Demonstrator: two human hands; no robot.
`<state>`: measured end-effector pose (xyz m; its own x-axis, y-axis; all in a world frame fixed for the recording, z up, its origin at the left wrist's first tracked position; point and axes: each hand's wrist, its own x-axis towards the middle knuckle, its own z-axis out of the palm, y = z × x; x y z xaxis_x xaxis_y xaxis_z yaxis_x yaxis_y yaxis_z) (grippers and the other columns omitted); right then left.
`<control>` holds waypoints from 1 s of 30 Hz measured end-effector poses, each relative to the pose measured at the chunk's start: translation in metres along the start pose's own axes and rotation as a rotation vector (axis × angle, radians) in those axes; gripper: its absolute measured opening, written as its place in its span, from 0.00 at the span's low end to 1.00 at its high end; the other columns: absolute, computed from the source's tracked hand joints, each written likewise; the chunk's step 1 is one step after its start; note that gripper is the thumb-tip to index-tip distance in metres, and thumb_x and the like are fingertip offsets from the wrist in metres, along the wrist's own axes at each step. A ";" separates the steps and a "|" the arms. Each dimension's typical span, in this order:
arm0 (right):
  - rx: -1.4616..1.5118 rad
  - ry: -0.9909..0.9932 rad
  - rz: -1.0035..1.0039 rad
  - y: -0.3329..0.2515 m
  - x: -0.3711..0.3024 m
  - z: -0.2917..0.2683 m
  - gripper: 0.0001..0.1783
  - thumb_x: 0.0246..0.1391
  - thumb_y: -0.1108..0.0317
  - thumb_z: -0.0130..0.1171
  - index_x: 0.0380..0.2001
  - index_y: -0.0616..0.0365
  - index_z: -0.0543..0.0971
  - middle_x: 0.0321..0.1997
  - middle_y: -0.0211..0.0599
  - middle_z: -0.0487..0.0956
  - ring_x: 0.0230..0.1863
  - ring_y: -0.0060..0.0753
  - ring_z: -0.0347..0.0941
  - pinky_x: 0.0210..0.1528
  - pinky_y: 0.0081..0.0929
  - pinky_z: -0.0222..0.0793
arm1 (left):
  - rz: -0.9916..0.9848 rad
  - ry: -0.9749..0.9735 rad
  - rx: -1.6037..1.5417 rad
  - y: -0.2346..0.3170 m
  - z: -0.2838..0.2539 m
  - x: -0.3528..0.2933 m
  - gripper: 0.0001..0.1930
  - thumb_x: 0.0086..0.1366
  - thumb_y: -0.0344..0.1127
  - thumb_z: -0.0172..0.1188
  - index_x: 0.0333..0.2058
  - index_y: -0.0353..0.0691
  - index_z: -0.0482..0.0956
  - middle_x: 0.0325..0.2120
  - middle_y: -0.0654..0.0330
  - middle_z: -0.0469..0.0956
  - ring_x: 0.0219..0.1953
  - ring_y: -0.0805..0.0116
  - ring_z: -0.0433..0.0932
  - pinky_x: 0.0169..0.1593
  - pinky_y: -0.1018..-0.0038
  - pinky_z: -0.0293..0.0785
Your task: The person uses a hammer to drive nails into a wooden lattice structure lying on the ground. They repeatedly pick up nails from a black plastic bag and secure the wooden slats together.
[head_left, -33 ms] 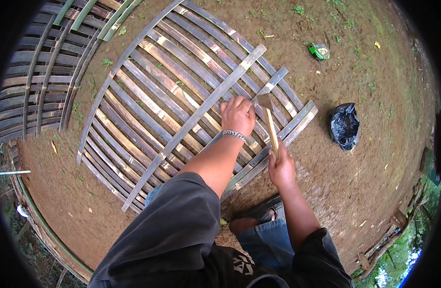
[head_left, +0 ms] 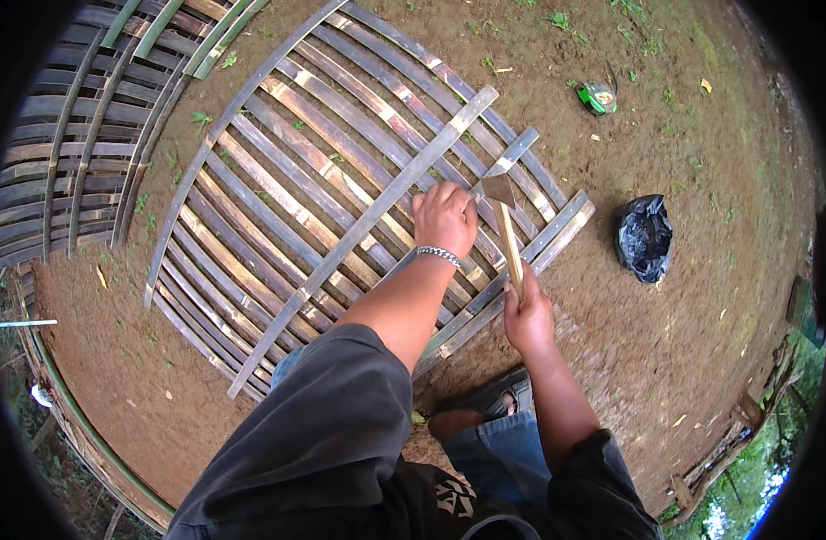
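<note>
Split-bamboo slats [head_left: 318,162] lie side by side on the ground, with a long crosspiece [head_left: 368,222] laid over them. My left hand [head_left: 446,218] presses down on a second, shorter-looking strip [head_left: 514,151], fingers curled together. Whatever the fingertips pinch is hidden. A hammer [head_left: 510,245] with a pale wooden handle is gripped in my right hand [head_left: 528,317]. Its dark metal head rests at or just above the strip, right beside my left fingers; I cannot tell if it touches. A doubled strip [head_left: 557,232] runs along the near right end of the slats.
Another slatted bamboo panel [head_left: 67,157] lies at the far left, green strips [head_left: 224,40] on its upper edge. To the right on the bare soil sit a black plastic bag [head_left: 644,241] and a green tape measure [head_left: 598,98]. My sandalled foot [head_left: 507,396] is near the panel's edge.
The hammer head has tilted and shifted very slightly. Both hands and the bamboo stay in place.
</note>
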<state>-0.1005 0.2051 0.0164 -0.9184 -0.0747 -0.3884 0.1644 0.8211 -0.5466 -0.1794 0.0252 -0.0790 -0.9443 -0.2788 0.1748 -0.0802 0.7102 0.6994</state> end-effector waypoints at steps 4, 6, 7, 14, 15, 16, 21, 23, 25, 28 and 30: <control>0.066 0.121 -0.072 -0.001 -0.007 -0.004 0.29 0.63 0.69 0.58 0.67 0.51 0.68 0.50 0.63 0.80 0.49 0.68 0.79 0.48 0.54 0.77 | -0.003 0.016 0.003 0.000 -0.001 -0.002 0.02 0.59 0.34 0.65 0.30 0.45 0.83 0.37 0.63 0.81 0.44 0.61 0.79 0.50 0.61 0.65; 0.071 0.122 -0.056 -0.003 -0.013 -0.011 0.29 0.63 0.69 0.58 0.67 0.52 0.68 0.51 0.63 0.80 0.49 0.68 0.79 0.48 0.53 0.77 | -0.026 0.003 0.003 0.000 -0.002 -0.003 0.04 0.58 0.34 0.66 0.32 0.44 0.83 0.38 0.63 0.81 0.44 0.61 0.79 0.51 0.61 0.65; 0.071 0.094 -0.014 -0.005 -0.015 -0.014 0.29 0.63 0.69 0.58 0.67 0.52 0.68 0.51 0.63 0.80 0.49 0.68 0.79 0.48 0.53 0.77 | -0.024 0.000 -0.007 -0.001 -0.003 -0.002 0.04 0.58 0.35 0.66 0.32 0.44 0.83 0.38 0.62 0.81 0.45 0.60 0.78 0.52 0.61 0.65; 0.094 0.090 -0.004 0.010 -0.036 -0.035 0.30 0.62 0.68 0.59 0.67 0.51 0.68 0.49 0.63 0.81 0.48 0.68 0.79 0.48 0.53 0.77 | -0.180 0.095 0.295 -0.005 -0.024 0.000 0.28 0.66 0.39 0.55 0.64 0.39 0.68 0.68 0.47 0.61 0.73 0.49 0.54 0.73 0.44 0.39; 0.089 0.063 0.008 0.012 -0.036 -0.034 0.30 0.62 0.68 0.59 0.67 0.50 0.68 0.49 0.63 0.81 0.47 0.68 0.79 0.48 0.53 0.77 | -0.239 0.061 0.349 -0.005 -0.021 0.002 0.30 0.67 0.41 0.54 0.66 0.38 0.64 0.69 0.46 0.59 0.74 0.49 0.51 0.73 0.44 0.37; 0.083 0.034 0.020 0.013 -0.035 -0.032 0.30 0.63 0.68 0.59 0.67 0.50 0.67 0.49 0.63 0.81 0.47 0.68 0.79 0.48 0.54 0.77 | -0.299 0.027 0.403 -0.004 -0.017 0.005 0.32 0.68 0.42 0.53 0.68 0.37 0.61 0.71 0.46 0.56 0.75 0.49 0.48 0.74 0.44 0.35; 0.051 -0.035 -0.018 0.010 -0.015 -0.014 0.30 0.64 0.66 0.57 0.68 0.48 0.66 0.50 0.62 0.81 0.48 0.68 0.79 0.47 0.55 0.77 | -0.389 -0.071 0.448 -0.003 -0.018 0.008 0.35 0.71 0.44 0.49 0.72 0.36 0.54 0.74 0.45 0.51 0.77 0.49 0.43 0.75 0.43 0.31; 0.042 -0.085 -0.053 0.008 -0.004 -0.014 0.30 0.65 0.65 0.57 0.68 0.48 0.65 0.50 0.62 0.81 0.47 0.68 0.79 0.47 0.56 0.77 | -0.399 -0.088 0.458 -0.002 -0.016 0.009 0.35 0.71 0.43 0.49 0.72 0.37 0.54 0.74 0.45 0.51 0.77 0.49 0.43 0.75 0.43 0.32; 0.060 -0.047 -0.130 0.006 -0.001 -0.013 0.30 0.64 0.67 0.57 0.68 0.48 0.64 0.52 0.61 0.80 0.49 0.68 0.78 0.48 0.55 0.77 | -0.392 -0.076 0.462 -0.003 -0.016 0.007 0.35 0.71 0.43 0.50 0.72 0.37 0.53 0.74 0.45 0.51 0.77 0.49 0.44 0.75 0.43 0.32; 0.084 0.043 -0.232 0.009 0.001 -0.009 0.30 0.64 0.69 0.58 0.68 0.50 0.64 0.52 0.62 0.80 0.48 0.69 0.79 0.47 0.55 0.78 | -0.390 -0.065 0.477 -0.006 -0.015 0.006 0.35 0.71 0.43 0.49 0.72 0.37 0.54 0.74 0.46 0.51 0.77 0.49 0.44 0.74 0.43 0.33; -0.011 0.029 -0.221 0.011 0.006 -0.013 0.29 0.64 0.70 0.57 0.67 0.54 0.65 0.50 0.64 0.80 0.46 0.68 0.81 0.46 0.53 0.78 | -0.387 -0.066 0.475 -0.004 -0.013 0.008 0.35 0.71 0.43 0.49 0.72 0.37 0.54 0.74 0.46 0.51 0.77 0.49 0.44 0.74 0.43 0.33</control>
<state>-0.1083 0.2211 0.0174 -0.9417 -0.2372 -0.2386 -0.0458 0.7931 -0.6074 -0.1823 0.0114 -0.0715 -0.8346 -0.5443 -0.0840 -0.5404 0.7799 0.3157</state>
